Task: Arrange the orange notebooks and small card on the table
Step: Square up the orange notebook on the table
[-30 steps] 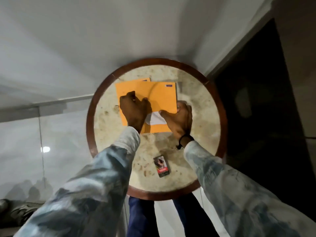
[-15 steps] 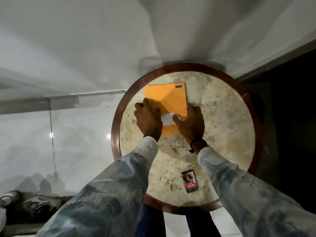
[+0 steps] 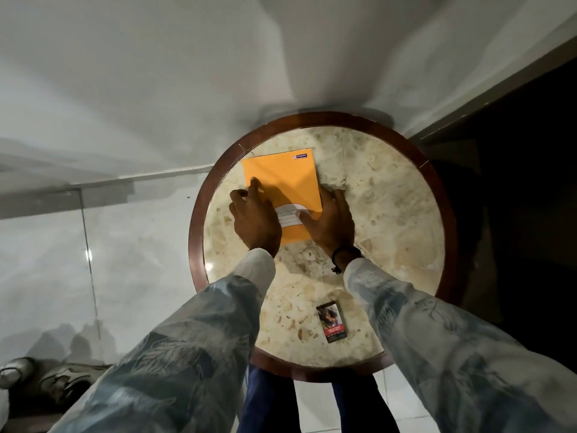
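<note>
An orange notebook (image 3: 285, 179) with a white label lies squared on the far left part of the round marble table (image 3: 390, 214); any notebook under it is hidden. My left hand (image 3: 254, 218) presses on its left edge, fingers spread over the cover. My right hand (image 3: 332, 221) presses its right edge, thumb on the label. A small dark card (image 3: 331, 321) with a picture lies flat near the table's front edge, apart from both hands.
The table has a dark wooden rim (image 3: 195, 245). White tiled floor lies to the left, with shoes (image 3: 46, 379) at the bottom left. A dark opening fills the right side. My legs (image 3: 268, 401) stand against the table's near edge.
Two fanned orange notebooks have been pushed together into one squared pile. My hands slid to its left and right edges. The view shifted, so the table sits further right.
</note>
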Demonstrator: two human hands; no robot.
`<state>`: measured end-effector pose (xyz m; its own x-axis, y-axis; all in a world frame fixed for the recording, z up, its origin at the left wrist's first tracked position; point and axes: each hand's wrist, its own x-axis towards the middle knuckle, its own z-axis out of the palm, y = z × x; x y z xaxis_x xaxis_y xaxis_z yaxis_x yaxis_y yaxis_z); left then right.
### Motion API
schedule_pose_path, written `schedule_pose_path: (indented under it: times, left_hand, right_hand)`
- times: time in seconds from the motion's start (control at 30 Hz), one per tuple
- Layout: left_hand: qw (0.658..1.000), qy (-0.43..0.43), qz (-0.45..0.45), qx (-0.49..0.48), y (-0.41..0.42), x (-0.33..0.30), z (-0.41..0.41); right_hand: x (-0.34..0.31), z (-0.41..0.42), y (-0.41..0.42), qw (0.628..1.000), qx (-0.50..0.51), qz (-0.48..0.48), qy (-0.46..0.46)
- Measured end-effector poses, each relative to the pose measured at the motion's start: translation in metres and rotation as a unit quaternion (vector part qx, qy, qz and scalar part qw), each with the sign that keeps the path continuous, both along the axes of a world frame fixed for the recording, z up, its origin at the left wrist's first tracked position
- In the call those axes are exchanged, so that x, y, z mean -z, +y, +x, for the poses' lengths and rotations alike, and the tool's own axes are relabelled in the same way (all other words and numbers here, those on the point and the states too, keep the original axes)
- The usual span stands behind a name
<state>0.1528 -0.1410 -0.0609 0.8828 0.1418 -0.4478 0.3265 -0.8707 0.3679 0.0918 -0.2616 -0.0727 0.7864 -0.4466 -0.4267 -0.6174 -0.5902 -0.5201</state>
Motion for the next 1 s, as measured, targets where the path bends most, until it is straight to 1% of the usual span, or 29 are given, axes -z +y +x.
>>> schedule_pose_path:
  times: [0.1,0.17,0.27,0.3,0.33,0.4,0.43,0.47,0.5,0.53,0.6,0.67,0.7,0.77,0.87,0.93,1.0]
  left_hand:
    - [1.000,-0.008,0.007,-0.006,-0.003,-0.003,-0.004]
    - [0.999,-0.002,-0.006,-0.035,-0.006,-0.005,-0.006]
    - [0.986,0.050,-0.068,-0.145,-0.005,-0.004,0.003]
    - [0.979,0.073,-0.094,-0.168,-0.004,-0.006,0.008]
    - [0.974,0.088,-0.119,-0.171,0.000,-0.008,0.011]
    - [0.977,0.081,-0.160,-0.118,0.005,-0.010,0.015]
    - [0.976,0.054,-0.191,-0.086,0.007,-0.013,0.013]
    - [0.970,0.012,-0.236,-0.054,0.011,-0.019,0.010]
    - [0.957,-0.038,-0.287,-0.021,0.016,-0.024,0.006]
    - [0.941,-0.091,-0.326,0.006,0.021,-0.028,0.002]
    - [0.920,-0.161,-0.355,0.036,0.031,-0.029,-0.006]
    - [0.928,-0.179,-0.324,0.047,0.036,-0.024,-0.020]
    - [0.936,-0.175,-0.302,0.054,0.037,-0.021,-0.026]
    - [0.945,-0.157,-0.281,0.058,0.038,-0.013,-0.037]
    - [0.943,-0.174,-0.279,0.057,0.041,-0.010,-0.030]
    - [0.950,-0.171,-0.259,0.025,0.042,-0.003,-0.021]
    - [0.966,-0.140,-0.215,-0.005,0.042,0.003,-0.013]
  right_hand:
    - [-0.001,-0.001,-0.003,1.000,0.001,0.022,0.008]
    - [0.000,0.001,-0.003,0.999,0.012,0.043,0.023]
    - [0.000,0.007,-0.008,0.989,0.094,0.105,0.051]
    - [0.001,0.009,-0.012,0.981,0.129,0.135,0.052]
    - [0.000,0.011,-0.016,0.971,0.160,0.172,0.051]
    - [-0.002,0.015,-0.025,0.941,0.218,0.256,0.041]
    - [-0.005,0.017,-0.029,0.926,0.235,0.294,0.035]
    - [-0.010,0.017,-0.030,0.918,0.236,0.318,0.026]
    - [-0.015,0.018,-0.029,0.920,0.223,0.322,0.007]
    - [-0.022,0.017,-0.026,0.933,0.200,0.298,-0.022]
    - [-0.033,0.011,-0.020,0.966,0.144,0.185,-0.105]
    - [-0.040,-0.004,-0.010,0.975,0.092,0.080,-0.183]
    - [-0.040,-0.010,-0.006,0.978,0.070,0.056,-0.188]
    - [-0.038,-0.019,-0.004,0.987,0.040,0.036,-0.150]
    - [-0.033,-0.012,-0.006,0.991,0.045,0.034,-0.124]
    - [-0.031,-0.001,-0.006,0.994,0.062,0.047,-0.080]
    - [-0.026,0.008,-0.002,0.994,0.081,0.076,-0.018]
